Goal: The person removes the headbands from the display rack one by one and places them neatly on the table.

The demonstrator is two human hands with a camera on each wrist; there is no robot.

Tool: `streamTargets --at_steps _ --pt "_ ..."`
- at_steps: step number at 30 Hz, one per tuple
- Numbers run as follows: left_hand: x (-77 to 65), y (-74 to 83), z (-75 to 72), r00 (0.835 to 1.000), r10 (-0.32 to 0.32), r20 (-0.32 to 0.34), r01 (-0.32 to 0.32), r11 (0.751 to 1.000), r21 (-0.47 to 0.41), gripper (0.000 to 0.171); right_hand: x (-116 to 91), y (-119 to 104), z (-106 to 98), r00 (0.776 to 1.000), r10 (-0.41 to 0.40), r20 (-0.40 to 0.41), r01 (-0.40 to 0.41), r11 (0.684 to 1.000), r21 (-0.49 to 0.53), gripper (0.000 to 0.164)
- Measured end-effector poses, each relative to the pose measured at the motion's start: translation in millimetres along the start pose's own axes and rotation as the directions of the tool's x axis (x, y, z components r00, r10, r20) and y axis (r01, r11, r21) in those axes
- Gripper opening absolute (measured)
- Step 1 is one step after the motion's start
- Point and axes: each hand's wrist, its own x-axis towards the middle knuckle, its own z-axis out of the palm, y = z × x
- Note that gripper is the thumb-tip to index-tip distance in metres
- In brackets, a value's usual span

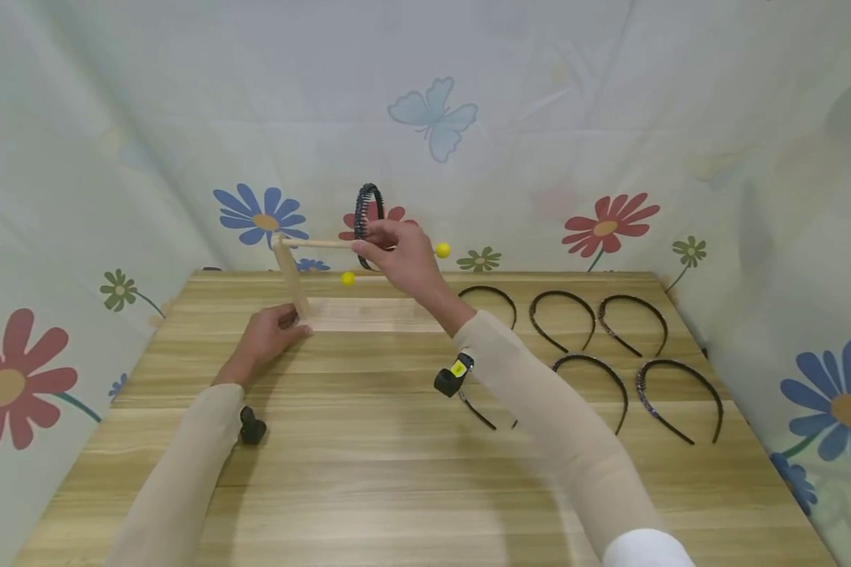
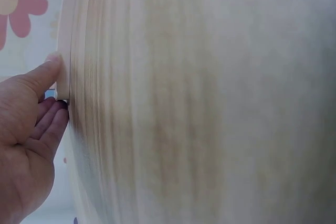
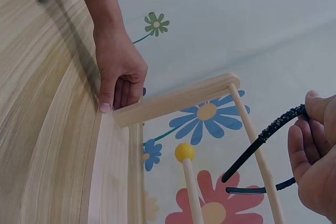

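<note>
My right hand [image 1: 406, 256] pinches a black toothed headband [image 1: 362, 209] at the upper rod [image 1: 319, 243] of a wooden display rack. In the right wrist view, both arms of the headband [image 3: 281, 123] cross that rod [image 3: 268, 174], their free ends past it. My left hand [image 1: 265, 337] grips the left end of the rack's flat base [image 1: 362, 315], thumb on the front and fingers behind, beside the slanted upright [image 1: 291, 276]. Yellow balls [image 1: 443, 250] cap the rods. The right forearm hides the base's right end.
Several dark headbands [image 1: 563, 294] lie in two rows on the right of the wooden table [image 1: 340, 472], some partly behind the right sleeve [image 1: 560, 425]. A flower-printed cloth [image 1: 525, 142] hangs behind the table and along its sides.
</note>
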Motion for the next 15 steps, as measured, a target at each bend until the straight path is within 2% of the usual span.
streamTargets --at_steps 15 --pt "-0.8 0.5 -0.4 1.000 -0.020 0.009 0.020 1.000 -0.009 0.066 -11.4 9.0 -27.1 0.996 0.022 -0.090 -0.017 0.998 0.058 0.025"
